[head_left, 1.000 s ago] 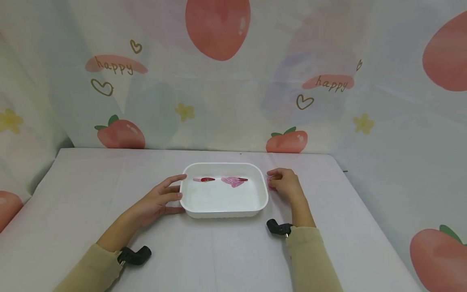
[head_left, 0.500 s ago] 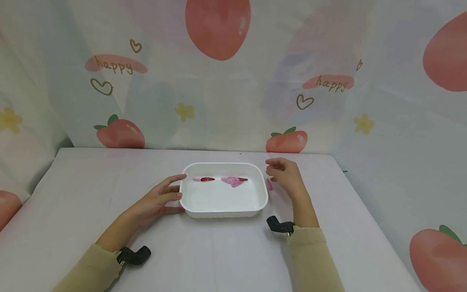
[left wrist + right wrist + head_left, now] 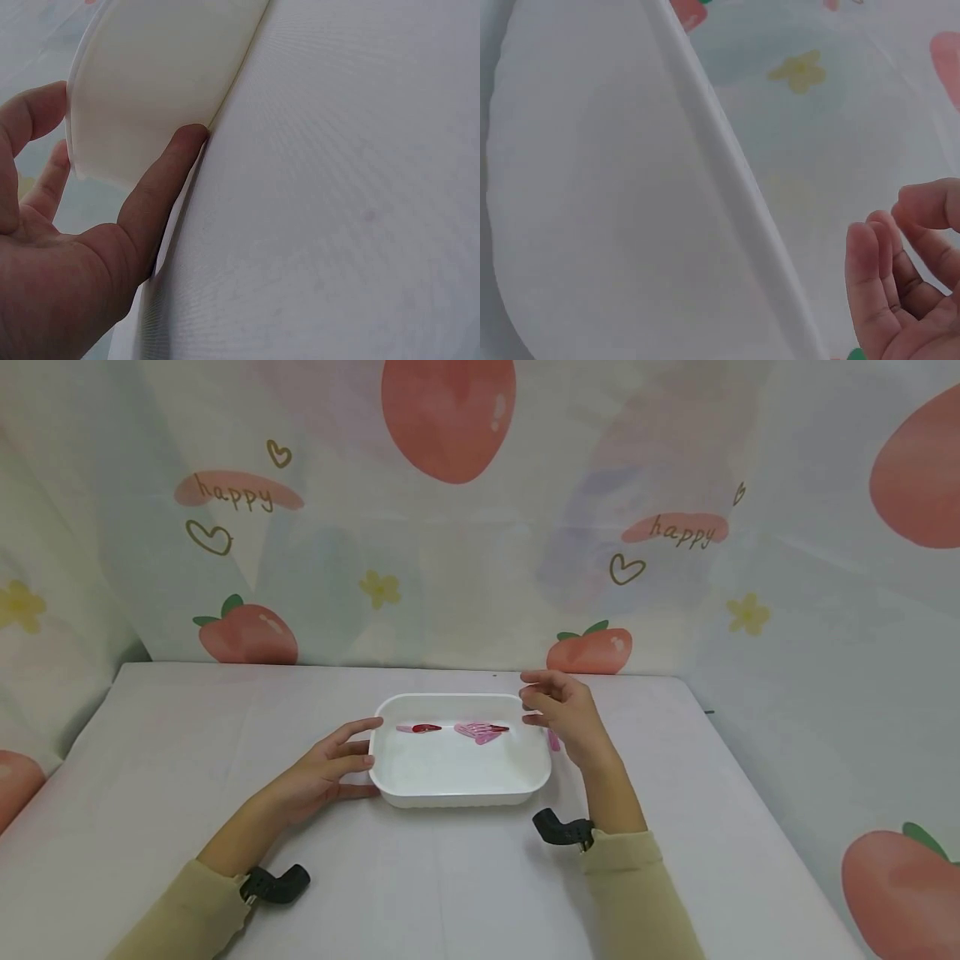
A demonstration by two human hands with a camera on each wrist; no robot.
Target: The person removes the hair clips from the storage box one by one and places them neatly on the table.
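A white plastic tray [image 3: 461, 777] stands on the table, with several pink snap hair clips [image 3: 476, 732] and a dark red hair clip [image 3: 427, 728] inside. Another pink hair clip [image 3: 554, 741] lies on the cloth just past the tray's right side, partly hidden. My left hand [image 3: 318, 777] rests against the tray's left end; in the left wrist view its fingertips touch the rim and the thumb [image 3: 169, 176] lies along the lower wall. Over the right back corner of the tray hovers my right hand [image 3: 566, 714], fingers loosely bent, and nothing shows between them in the right wrist view.
A white cloth covers the table [image 3: 300, 877]. Behind it hangs a printed curtain [image 3: 465, 585] with fruit, flowers and lettering. Black wrist camera mounts [image 3: 276, 885] sit at both sleeves.
My right hand has let go of the pink hair clip outside the tray, risen and moved left over the tray's right back corner. The left hand and the tray have stayed put.
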